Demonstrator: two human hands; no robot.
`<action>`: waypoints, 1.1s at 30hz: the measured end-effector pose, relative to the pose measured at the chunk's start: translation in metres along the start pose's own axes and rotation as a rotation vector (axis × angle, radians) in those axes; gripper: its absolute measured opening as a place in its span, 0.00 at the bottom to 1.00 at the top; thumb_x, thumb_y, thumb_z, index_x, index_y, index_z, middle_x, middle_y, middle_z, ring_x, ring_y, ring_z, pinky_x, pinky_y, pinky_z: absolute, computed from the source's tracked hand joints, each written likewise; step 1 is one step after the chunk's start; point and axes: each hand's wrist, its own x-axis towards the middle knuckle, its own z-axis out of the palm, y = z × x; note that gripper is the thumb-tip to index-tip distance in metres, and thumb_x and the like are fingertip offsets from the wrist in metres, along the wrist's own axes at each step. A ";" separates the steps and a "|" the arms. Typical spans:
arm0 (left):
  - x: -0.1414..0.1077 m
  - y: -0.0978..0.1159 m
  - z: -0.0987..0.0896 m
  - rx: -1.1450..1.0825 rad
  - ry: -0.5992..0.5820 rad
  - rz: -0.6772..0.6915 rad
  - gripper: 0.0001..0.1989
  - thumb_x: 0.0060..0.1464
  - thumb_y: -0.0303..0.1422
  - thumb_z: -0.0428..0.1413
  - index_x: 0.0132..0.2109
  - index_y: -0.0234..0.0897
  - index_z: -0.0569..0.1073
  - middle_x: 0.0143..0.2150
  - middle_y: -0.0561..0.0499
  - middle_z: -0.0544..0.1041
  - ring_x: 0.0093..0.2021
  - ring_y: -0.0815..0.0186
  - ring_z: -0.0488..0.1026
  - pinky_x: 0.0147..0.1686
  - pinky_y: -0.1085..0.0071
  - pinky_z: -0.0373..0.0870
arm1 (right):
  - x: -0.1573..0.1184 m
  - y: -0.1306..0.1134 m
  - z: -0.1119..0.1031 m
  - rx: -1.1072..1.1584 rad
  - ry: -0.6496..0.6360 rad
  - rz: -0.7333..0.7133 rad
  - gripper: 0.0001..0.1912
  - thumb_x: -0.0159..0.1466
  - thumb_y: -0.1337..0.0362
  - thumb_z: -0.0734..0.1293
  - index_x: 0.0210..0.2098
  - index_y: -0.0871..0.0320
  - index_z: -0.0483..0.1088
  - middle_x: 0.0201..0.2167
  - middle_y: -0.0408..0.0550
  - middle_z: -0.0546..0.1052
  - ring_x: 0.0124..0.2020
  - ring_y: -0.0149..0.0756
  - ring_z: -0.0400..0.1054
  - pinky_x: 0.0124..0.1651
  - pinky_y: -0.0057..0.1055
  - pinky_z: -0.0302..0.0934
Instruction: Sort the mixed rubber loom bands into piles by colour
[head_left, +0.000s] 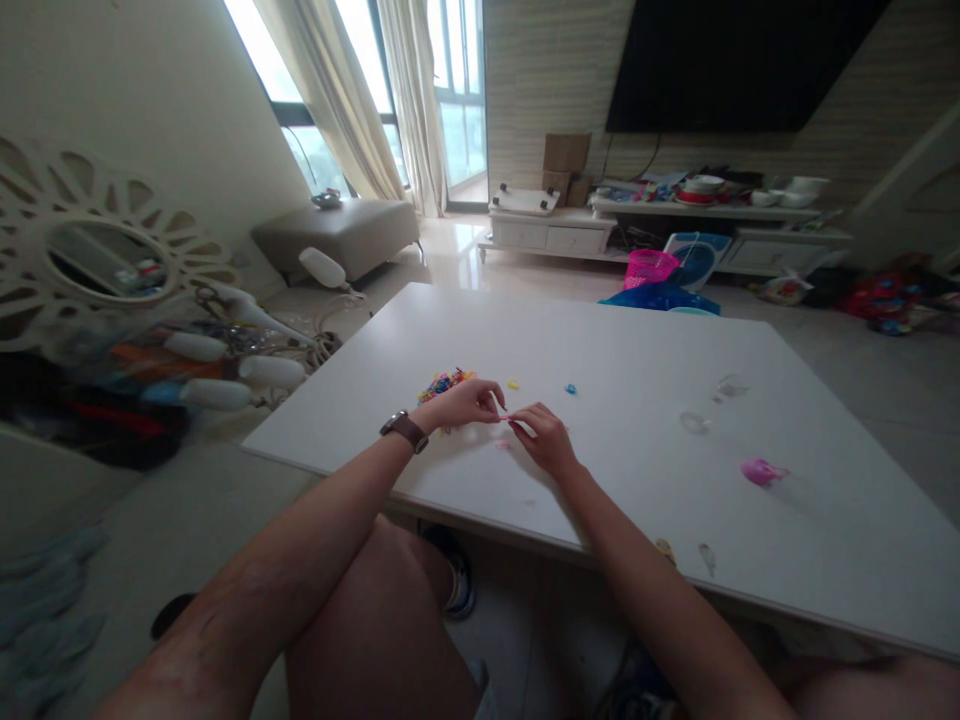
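Left hand (480,402) and right hand (544,436) pinch a small pink piece (504,418) between their fingertips, at frame centre, above the white surface (637,370). A multicoloured pile of small pieces (444,384) lies just beside the left hand; a pink item (760,472) sits at right.

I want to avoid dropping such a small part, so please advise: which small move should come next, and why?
Probably lower the small pink piece slightly towards the white table. The left hand and right hand hold it only by the fingertips, seemingly above the tabletop, with the colourful pile close by, where it could get mixed in.
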 end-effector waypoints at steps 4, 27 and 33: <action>0.003 -0.006 -0.002 -0.008 0.011 -0.009 0.16 0.47 0.37 0.65 0.41 0.33 0.73 0.31 0.49 0.79 0.30 0.68 0.75 0.30 0.74 0.68 | -0.003 0.002 -0.012 -0.027 0.022 0.044 0.06 0.68 0.67 0.65 0.37 0.53 0.74 0.36 0.48 0.78 0.40 0.40 0.69 0.45 0.37 0.65; 0.003 -0.022 -0.012 -0.049 0.056 -0.052 0.16 0.42 0.29 0.66 0.40 0.33 0.74 0.30 0.50 0.80 0.30 0.68 0.76 0.32 0.74 0.71 | -0.042 0.030 -0.037 -0.470 0.189 0.497 0.03 0.57 0.68 0.68 0.27 0.55 0.73 0.32 0.48 0.74 0.40 0.42 0.64 0.43 0.37 0.61; 0.000 -0.018 -0.013 -0.034 0.061 -0.039 0.16 0.41 0.29 0.67 0.40 0.33 0.75 0.31 0.50 0.79 0.31 0.68 0.76 0.32 0.73 0.71 | -0.045 0.028 -0.037 -0.477 0.188 0.520 0.01 0.57 0.67 0.69 0.29 0.55 0.73 0.33 0.49 0.74 0.41 0.44 0.65 0.44 0.38 0.61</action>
